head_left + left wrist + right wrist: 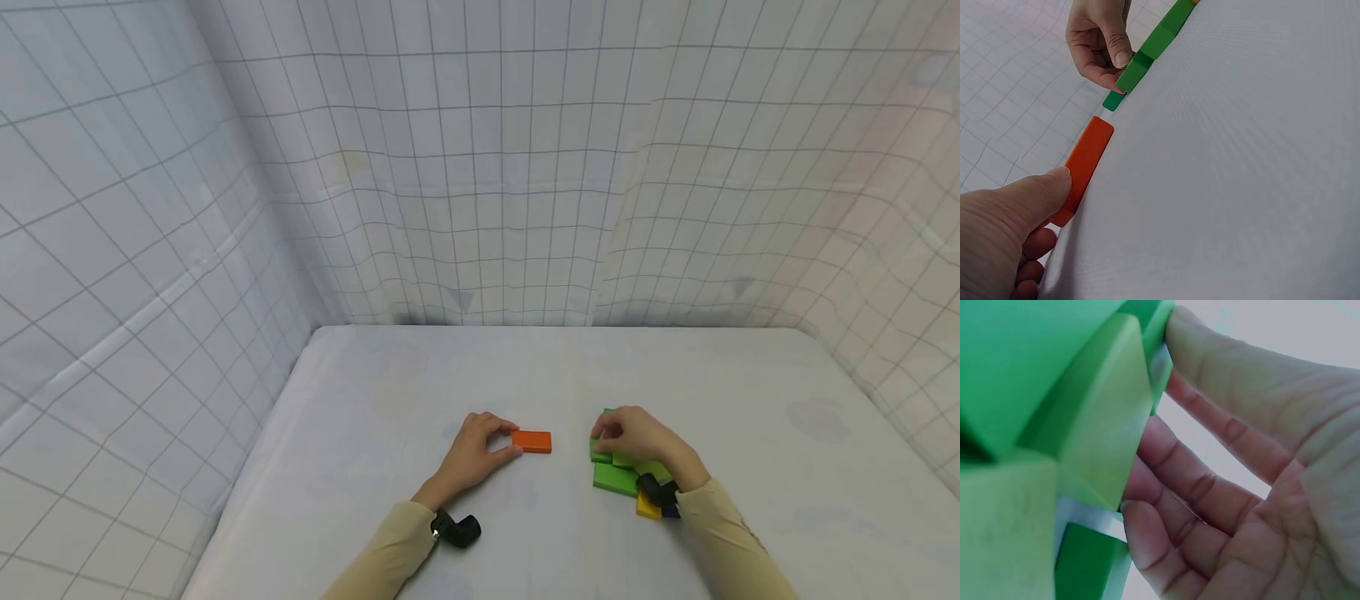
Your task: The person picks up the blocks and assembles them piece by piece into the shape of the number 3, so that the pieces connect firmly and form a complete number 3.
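Observation:
My left hand [471,454] pinches the left end of an orange block [532,442], which lies flat on the white table. Seen from the left wrist, the thumb presses on the near end of that block, with the other fingers curled below. To the right, my right hand [639,435] pinches a small green block [600,457] at the left edge of a group of blocks. Its thumb and index finger touch this block in the left wrist view. Close to the right wrist camera, a light green block [1107,419] hides part of the fingers' contact.
Below the right hand lie another green block [615,479], a yellow block [648,506] and a dark blue block [671,512], partly under the wrist. Black wrist cameras sit on both wrists. White grid-lined cloth [510,208] walls in the table [420,367] at the back and sides.

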Demonstrator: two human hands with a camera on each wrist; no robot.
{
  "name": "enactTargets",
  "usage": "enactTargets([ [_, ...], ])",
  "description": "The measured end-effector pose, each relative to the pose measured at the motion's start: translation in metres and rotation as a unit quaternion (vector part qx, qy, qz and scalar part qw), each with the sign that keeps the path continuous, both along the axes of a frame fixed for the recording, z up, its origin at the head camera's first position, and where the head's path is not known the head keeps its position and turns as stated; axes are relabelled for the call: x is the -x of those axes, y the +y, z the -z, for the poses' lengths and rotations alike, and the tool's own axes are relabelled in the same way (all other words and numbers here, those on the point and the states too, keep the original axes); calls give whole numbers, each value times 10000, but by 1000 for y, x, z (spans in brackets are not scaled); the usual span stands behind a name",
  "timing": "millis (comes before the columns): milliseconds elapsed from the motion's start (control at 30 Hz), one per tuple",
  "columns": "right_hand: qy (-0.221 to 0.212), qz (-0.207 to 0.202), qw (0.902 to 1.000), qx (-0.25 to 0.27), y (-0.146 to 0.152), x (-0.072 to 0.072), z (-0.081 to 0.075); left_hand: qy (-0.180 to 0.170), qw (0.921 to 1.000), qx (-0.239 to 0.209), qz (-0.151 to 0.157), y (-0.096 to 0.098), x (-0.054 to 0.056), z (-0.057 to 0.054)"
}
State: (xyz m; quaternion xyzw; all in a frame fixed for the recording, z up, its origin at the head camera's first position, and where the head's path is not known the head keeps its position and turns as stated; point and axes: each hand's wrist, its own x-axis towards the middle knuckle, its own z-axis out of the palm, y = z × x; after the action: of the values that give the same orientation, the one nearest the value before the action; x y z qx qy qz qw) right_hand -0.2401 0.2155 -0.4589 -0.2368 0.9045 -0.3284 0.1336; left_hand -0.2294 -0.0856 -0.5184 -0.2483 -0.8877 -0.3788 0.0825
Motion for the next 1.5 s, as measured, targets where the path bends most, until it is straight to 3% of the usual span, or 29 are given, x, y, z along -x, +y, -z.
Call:
enactTargets([
  [567, 522, 749, 9947, -477, -18, -5, 0, -11, 10000, -42, 46, 0, -1, -1],
  [1000, 367, 730, 9934, -806, -19, -11, -11, 42, 10000, -29, 49, -1, 0, 1],
  [1500, 999, 484, 9843, -1372, -53, -3, -8, -56, 9999, -82, 103, 0, -2, -4],
])
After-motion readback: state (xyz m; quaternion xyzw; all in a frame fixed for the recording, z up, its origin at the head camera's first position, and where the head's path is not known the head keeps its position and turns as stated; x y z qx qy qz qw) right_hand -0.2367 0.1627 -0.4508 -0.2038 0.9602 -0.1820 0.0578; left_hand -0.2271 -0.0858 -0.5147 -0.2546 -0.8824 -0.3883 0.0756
